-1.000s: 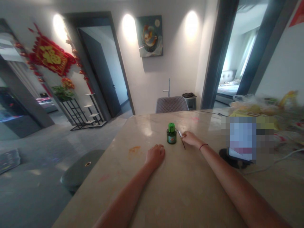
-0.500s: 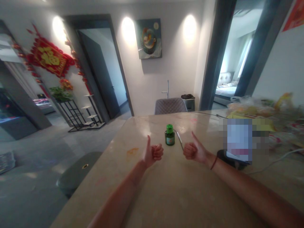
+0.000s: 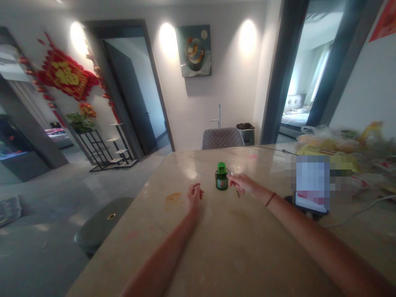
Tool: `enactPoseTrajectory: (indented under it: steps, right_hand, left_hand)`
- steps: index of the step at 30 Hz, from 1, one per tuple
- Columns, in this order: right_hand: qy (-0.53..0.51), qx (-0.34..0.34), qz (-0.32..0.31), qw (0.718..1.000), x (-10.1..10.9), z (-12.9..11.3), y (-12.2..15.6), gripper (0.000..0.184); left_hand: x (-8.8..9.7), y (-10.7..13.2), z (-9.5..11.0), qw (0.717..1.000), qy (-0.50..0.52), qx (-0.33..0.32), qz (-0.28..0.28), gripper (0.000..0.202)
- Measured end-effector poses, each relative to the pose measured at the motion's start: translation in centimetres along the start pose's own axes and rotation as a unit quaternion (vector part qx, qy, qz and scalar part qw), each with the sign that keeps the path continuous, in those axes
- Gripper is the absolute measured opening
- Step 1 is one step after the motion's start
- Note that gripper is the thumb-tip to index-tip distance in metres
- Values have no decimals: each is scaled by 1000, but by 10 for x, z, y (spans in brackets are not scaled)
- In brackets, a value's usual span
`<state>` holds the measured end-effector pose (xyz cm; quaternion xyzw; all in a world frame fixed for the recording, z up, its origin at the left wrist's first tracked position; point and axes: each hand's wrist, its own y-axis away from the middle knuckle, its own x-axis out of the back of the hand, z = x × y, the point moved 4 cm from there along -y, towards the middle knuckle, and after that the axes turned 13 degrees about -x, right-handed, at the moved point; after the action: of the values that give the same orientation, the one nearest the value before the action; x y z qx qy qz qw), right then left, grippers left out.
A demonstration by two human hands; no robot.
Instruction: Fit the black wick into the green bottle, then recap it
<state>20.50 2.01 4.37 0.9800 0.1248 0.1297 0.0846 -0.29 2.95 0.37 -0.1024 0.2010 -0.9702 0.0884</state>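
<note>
**A small dark-green bottle with a bright green cap (image 3: 221, 177) stands between the hands on a cream marble bench (image 3: 241, 251)**

The bottle stands upright near the far part of the bench, and it has a small label on the front. The right hand (image 3: 243, 184) is on the right side of the bottle, with the fingers stretched out toward it. This hand looks open and is not gripping the bottle, but from this view I cannot be sure if the fingertips touch the glossy side. Under the right hand lies a thin dark wire (image 3: 238, 192), close beside the bottle. A thin dark red band (image 3: 270, 199) goes around the right wrist.

The left hand (image 3: 194, 196) rests on the bench to the left of the bottle, a little nearer to the person. Its fingers are loosely curled into a nearly closed shape, and it holds nothing. Just left of this hand there is an orange stain (image 3: 172, 199) on the marble. At the far edge of the bench stands a grey quilted chair (image 3: 222, 138).
</note>
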Motion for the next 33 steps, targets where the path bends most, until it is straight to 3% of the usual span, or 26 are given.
enactPoseTrajectory:
  steps: [3,4,6,8,12,22,33]
  right_hand:
    - [104,84,183,974,14,-34,-15,26]
    - [131,105,244,955,16,-42,-18,26]
    - [199,142,295,924,12,-53,-24,41]
    - [265,154,263,915,2,-54,-31,51]
    - [329,122,183,918,-11,-44,-40,53]
    - [400,100,222,883,-10,-50,-22,50]
    - [439,89,212,868,-6,-66,9,40]
  left_hand:
    - [-4,3,0,997,-59,-42,-26,37]
    - [-6,5,2,994,-83,-60,-37,41]
    - [-9,9,6,985,-129,-97,-52,48]
    - [-11,13,10,976,-165,-124,-69,54]
    - [-14,16,13,965,-198,-144,-99,60]
    - [-17,18,13,957,-218,-143,-129,57]
    - [-21,27,30,921,-253,-256,-148,51]
